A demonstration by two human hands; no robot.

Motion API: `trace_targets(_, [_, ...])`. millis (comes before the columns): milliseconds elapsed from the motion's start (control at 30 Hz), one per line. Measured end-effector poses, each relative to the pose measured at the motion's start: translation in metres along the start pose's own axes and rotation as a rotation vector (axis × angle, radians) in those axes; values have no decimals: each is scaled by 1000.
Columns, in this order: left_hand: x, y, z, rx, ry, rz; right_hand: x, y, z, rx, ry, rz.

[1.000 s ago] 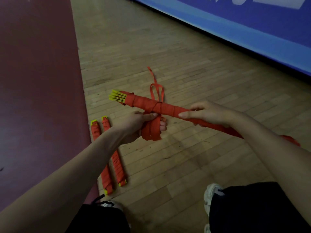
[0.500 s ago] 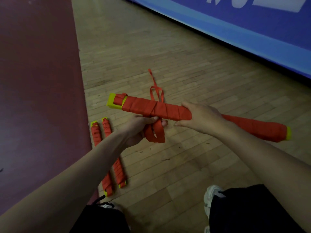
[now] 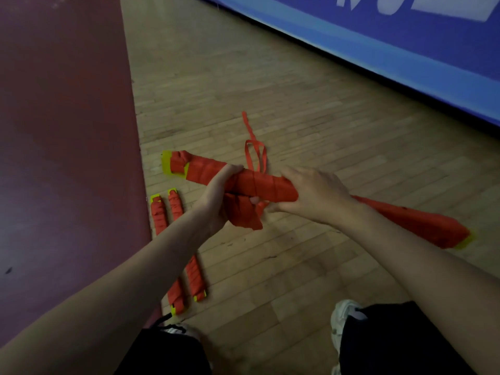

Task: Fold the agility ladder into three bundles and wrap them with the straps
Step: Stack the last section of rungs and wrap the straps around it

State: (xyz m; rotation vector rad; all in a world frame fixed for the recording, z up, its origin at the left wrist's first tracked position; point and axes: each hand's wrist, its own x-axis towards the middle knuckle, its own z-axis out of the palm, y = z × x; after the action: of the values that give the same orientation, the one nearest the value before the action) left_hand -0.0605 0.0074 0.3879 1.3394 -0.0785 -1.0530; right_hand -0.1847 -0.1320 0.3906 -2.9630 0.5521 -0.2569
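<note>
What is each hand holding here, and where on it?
Both hands grip the third ladder bundle near its middle: left hand also bunching loose strap beneath, right hand just right of centre.

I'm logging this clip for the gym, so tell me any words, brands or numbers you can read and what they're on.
Blue banner: large white letters along the top edge, cut off by the frame, not readable.
Held ladder bundle: no text visible.
Two wrapped bundles on the floor: no text visible.
White shoe: no readable brand.
</note>
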Motion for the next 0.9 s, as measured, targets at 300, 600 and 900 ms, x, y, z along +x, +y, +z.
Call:
trace_targets(300, [-4,3,3,176,-202,225,1,39,-17,917,-803,182])
trace_targets(600, [1,0,-1,191,-362,177,-3,50,-22,1104,-753,190])
trace_targets(900, [5,-7,1,177,-380,-29,-9,68,-25,1072,-589,221])
